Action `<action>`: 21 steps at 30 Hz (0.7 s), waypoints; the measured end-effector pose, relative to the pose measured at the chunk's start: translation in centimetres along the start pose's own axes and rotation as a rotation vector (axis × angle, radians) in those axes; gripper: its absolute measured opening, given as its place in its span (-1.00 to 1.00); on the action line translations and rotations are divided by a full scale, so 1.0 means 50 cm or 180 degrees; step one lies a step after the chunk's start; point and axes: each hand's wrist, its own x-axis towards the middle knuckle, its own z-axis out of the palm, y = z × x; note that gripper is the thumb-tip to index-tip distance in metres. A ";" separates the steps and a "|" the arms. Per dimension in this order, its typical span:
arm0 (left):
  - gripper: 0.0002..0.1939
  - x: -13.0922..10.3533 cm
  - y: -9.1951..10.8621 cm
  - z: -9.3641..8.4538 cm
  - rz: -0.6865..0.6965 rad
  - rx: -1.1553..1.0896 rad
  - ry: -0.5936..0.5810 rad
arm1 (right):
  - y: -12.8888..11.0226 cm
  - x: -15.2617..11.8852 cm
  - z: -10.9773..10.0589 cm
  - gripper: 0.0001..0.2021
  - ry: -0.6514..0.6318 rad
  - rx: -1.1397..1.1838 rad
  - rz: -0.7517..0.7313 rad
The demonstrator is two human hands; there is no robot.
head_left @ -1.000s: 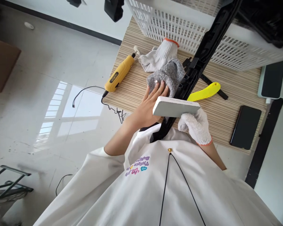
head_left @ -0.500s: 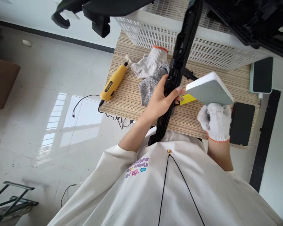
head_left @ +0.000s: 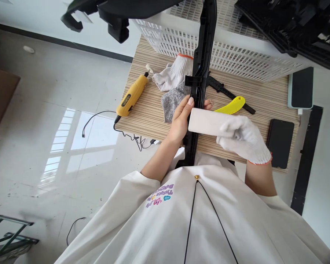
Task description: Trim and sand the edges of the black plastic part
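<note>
Two hands meet at one spot: the long black strip point(head_left: 202, 55), running from the chest away over the counter point(head_left: 148, 110), is clasped by the bare left hand point(head_left: 181, 119), while the white block point(head_left: 206, 122), gripped in the gloved right hand point(head_left: 243, 139), is laid crosswise on it.

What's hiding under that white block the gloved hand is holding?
Under the white block runs the long black plastic part, gripped by the bare left hand. The gloved right hand holds the block. Beside it a yellow tool pokes out; its covered end cannot be seen.
</note>
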 end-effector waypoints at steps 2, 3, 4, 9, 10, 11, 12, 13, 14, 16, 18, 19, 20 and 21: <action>-0.74 -0.007 0.002 -0.002 -0.0074 -0.0126 0.0066 | 0.005 0.015 0.008 -0.81 0.0215 -0.0128 -0.0164; -0.75 -0.010 0.003 -0.003 -0.0124 -0.0196 0.0103 | 0.007 0.020 0.010 -0.84 0.0346 -0.0111 -0.0270; -0.77 -0.013 0.004 -0.003 -0.0179 -0.0253 0.0118 | 0.009 0.024 0.011 -0.84 0.0448 -0.0096 -0.0321; -0.79 -0.024 0.004 -0.004 -0.0211 -0.0415 0.0038 | 0.005 0.029 0.010 -0.82 0.0329 -0.0155 -0.0176; -0.79 -0.025 0.003 -0.005 -0.0204 -0.0423 0.0027 | 0.002 0.029 0.011 -0.82 0.0419 -0.0133 -0.0191; -0.78 -0.026 0.002 -0.005 -0.0200 -0.0413 0.0016 | -0.001 0.029 0.013 -0.82 0.0456 -0.0118 -0.0173; -0.77 -0.028 0.000 -0.005 -0.0198 -0.0387 -0.0001 | -0.005 0.030 0.015 -0.81 0.0428 -0.0122 -0.0117; -0.76 -0.028 -0.002 -0.006 -0.0192 -0.0351 -0.0026 | -0.009 0.030 0.016 -0.80 0.0397 -0.0132 -0.0044; -0.74 -0.029 -0.004 -0.006 -0.0180 -0.0310 -0.0054 | -0.013 0.030 0.018 -0.80 0.0425 -0.0129 0.0012; -0.73 -0.030 -0.008 -0.008 -0.0149 -0.0244 -0.0096 | -0.019 0.030 0.019 -0.81 0.0634 -0.0089 0.0028; -0.74 -0.031 -0.010 -0.009 -0.0100 -0.0197 -0.0102 | -0.022 0.029 0.017 -0.81 0.0633 -0.0085 0.0079; -0.74 -0.031 -0.009 -0.010 -0.0065 -0.0174 -0.0094 | -0.023 0.028 0.016 -0.79 0.0522 -0.0107 0.0137; -0.75 -0.032 -0.008 -0.010 -0.0039 -0.0152 -0.0088 | -0.022 0.027 0.014 -0.78 0.0448 -0.0125 0.0173; -0.76 -0.034 -0.006 -0.010 -0.0040 -0.0129 -0.0104 | -0.020 0.027 0.013 -0.79 0.0480 -0.0121 0.0161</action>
